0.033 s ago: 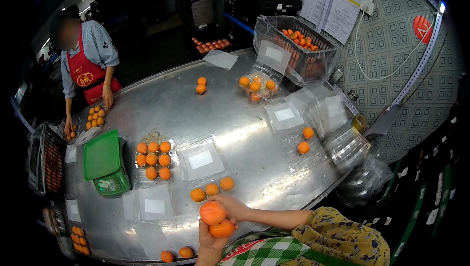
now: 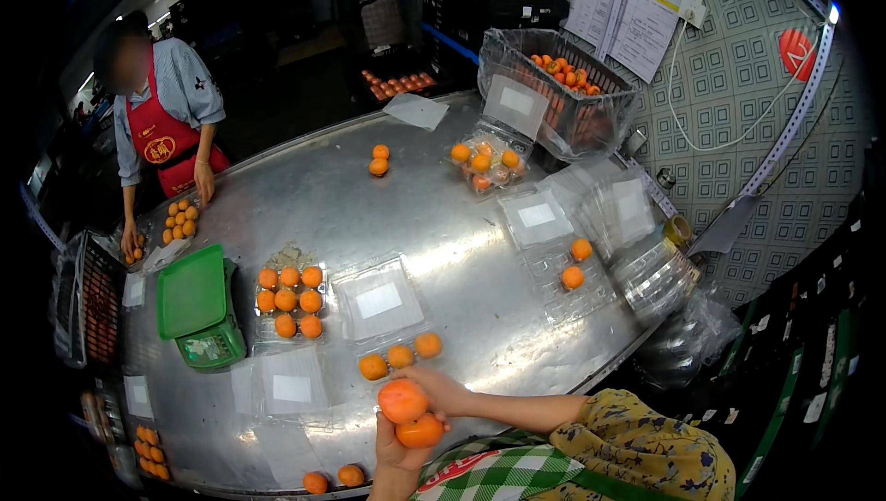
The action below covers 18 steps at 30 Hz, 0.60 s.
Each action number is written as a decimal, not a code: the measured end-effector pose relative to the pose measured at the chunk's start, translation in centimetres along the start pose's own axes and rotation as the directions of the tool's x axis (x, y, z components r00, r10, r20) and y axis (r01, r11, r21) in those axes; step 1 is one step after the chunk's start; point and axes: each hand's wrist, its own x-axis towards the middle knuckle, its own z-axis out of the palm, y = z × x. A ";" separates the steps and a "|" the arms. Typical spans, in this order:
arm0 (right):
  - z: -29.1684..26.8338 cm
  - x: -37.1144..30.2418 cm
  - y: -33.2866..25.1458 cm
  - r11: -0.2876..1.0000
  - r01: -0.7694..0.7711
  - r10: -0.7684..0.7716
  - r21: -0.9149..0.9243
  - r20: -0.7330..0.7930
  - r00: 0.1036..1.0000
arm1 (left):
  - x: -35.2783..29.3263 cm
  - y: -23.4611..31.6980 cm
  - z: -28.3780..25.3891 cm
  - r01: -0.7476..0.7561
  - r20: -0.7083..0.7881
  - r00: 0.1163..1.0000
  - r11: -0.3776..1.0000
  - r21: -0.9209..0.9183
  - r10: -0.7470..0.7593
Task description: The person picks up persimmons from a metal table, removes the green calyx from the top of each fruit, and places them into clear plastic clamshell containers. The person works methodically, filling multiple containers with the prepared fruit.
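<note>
Two large orange persimmons (image 2: pixel 403 401) are held together just above the table's near edge. My left hand (image 2: pixel 397 451) is closed round them from below, its thumb along their left side. Behind and to their right, my right hand (image 2: pixel 434 388) is also closed on the pair; most of its fingers are hidden by the fruit. Just beyond my hands, a clear clamshell box (image 2: pixel 383 293) lies with its lid spread and a row of persimmons (image 2: pixel 400 357) in its near part. Two loose persimmons (image 2: pixel 350 475) sit at the near edge, left of my hands.
A fuller box of persimmons (image 2: pixel 286 301) stands beside a green scale (image 2: pixel 191 293). At right are a part-filled box (image 2: pixel 572 278) and stacked clear boxes (image 2: pixel 653 275). A plastic-lined crate (image 2: pixel 591 118) stands at the back. Across the table, a person in a red apron (image 2: pixel 164 137) handles fruit.
</note>
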 end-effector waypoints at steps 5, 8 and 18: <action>-2.1 0.7 -3.5 0.949 -0.283 0.254 0.136 0.196 0.947 | 0.0 0.0 0.3 0.019 0.007 1.000 1.000 -0.013 -0.019; -2.5 0.6 -2.0 0.985 -0.149 0.132 0.083 0.176 0.975 | 0.4 -0.3 0.6 0.033 0.002 0.999 0.999 -0.029 -0.033; -6.6 2.1 -3.3 0.857 -0.028 -0.148 0.515 0.297 0.943 | 0.1 0.1 1.1 0.199 -0.161 0.959 0.961 -0.194 -0.231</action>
